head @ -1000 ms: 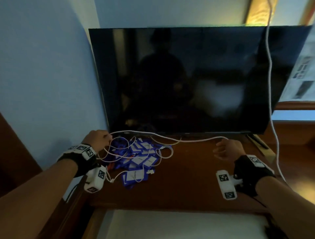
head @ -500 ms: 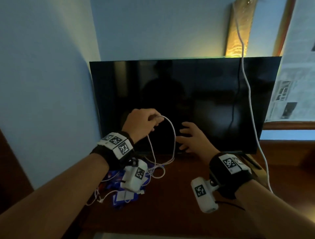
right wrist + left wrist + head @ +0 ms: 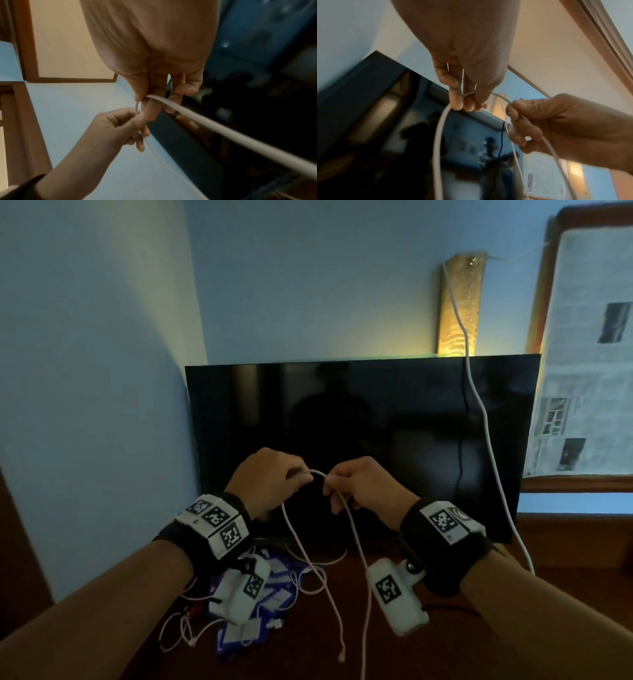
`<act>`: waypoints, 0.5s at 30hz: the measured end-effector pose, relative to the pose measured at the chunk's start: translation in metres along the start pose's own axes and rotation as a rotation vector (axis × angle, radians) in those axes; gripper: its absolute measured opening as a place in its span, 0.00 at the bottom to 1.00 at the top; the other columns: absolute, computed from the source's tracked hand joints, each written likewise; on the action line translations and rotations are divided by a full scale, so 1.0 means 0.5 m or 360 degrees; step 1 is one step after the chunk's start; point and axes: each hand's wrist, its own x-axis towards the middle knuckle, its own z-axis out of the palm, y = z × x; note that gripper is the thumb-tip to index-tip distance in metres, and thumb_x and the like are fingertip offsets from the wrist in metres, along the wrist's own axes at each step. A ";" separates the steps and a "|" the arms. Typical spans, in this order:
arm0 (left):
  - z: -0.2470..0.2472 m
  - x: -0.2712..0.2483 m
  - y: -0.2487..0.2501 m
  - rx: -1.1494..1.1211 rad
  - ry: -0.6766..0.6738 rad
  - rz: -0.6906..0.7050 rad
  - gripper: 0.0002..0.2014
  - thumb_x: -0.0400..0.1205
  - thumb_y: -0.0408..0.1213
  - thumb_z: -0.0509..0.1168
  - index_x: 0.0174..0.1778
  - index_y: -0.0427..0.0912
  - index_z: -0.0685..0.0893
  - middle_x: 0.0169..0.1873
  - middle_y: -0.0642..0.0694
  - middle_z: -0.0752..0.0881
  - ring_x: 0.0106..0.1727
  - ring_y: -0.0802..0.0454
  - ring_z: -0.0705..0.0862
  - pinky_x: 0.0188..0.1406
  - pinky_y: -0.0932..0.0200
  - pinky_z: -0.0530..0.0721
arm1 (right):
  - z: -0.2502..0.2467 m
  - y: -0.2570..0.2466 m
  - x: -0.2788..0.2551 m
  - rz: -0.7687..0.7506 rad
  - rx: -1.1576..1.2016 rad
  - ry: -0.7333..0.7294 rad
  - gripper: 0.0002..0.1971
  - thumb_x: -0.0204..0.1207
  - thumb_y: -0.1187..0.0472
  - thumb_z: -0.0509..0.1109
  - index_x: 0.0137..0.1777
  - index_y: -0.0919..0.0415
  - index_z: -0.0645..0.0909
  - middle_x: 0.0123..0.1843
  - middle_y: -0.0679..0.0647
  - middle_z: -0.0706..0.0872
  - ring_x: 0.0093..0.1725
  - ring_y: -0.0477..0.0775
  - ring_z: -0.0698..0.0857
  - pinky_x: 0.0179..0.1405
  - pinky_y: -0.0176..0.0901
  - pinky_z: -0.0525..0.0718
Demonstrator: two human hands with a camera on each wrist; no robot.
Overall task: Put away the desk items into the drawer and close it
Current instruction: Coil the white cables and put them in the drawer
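Note:
Both hands hold one white cable (image 3: 354, 537) up in front of the dark TV screen. My left hand (image 3: 274, 479) pinches its top bend, seen close in the left wrist view (image 3: 467, 94). My right hand (image 3: 359, 484) grips the same cable (image 3: 214, 129) a little to the right. Two strands hang down from the hands, and one plug end (image 3: 341, 657) dangles above the brown desk (image 3: 479, 645). A pile of blue and white cards (image 3: 270, 594) tangled with more white cables (image 3: 174, 631) lies on the desk at the left. No drawer is in view.
A flat black TV (image 3: 376, 422) stands at the back of the desk against the blue wall. Another white cord (image 3: 486, 422) runs down the TV's right side from a wooden block (image 3: 459, 302) on the wall. A window with a wooden frame (image 3: 589, 364) is at the right.
Both hands rose from the desk to the front of the TV. The left hand lifted the white cable, and the right hand, open half a second ago, has closed on it.

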 end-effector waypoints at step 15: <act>-0.111 0.069 -0.114 -0.0395 -0.0073 -0.0063 0.10 0.84 0.43 0.64 0.38 0.53 0.86 0.33 0.54 0.90 0.33 0.66 0.85 0.44 0.63 0.82 | -0.143 -0.096 0.063 -0.0110 0.0084 0.0546 0.10 0.77 0.67 0.69 0.34 0.69 0.82 0.19 0.55 0.79 0.19 0.48 0.75 0.24 0.37 0.68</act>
